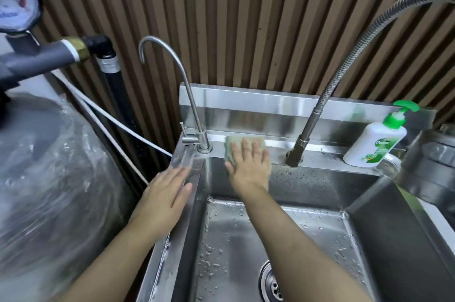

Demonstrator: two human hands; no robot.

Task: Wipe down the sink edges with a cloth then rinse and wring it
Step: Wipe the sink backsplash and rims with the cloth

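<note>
A stainless steel sink (pixel 327 166) fills the lower right, with water drops in its basin. A green cloth (pixel 231 147) lies flat on the back rim, between the thin curved tap and the hose faucet. My right hand (pixel 248 166) presses on the cloth with fingers spread, palm over the basin's back edge. My left hand (pixel 165 193) rests flat on the wet left rim, fingers apart, holding nothing.
A thin gooseneck tap (pixel 189 104) stands at the back left corner. A flexible hose faucet (pixel 302 139) rises at the back middle. A white soap bottle with green pump (pixel 376 141) stands right of it. A plastic-wrapped tank (pixel 49 178) and pipes sit left. The drain (pixel 270 282) is below.
</note>
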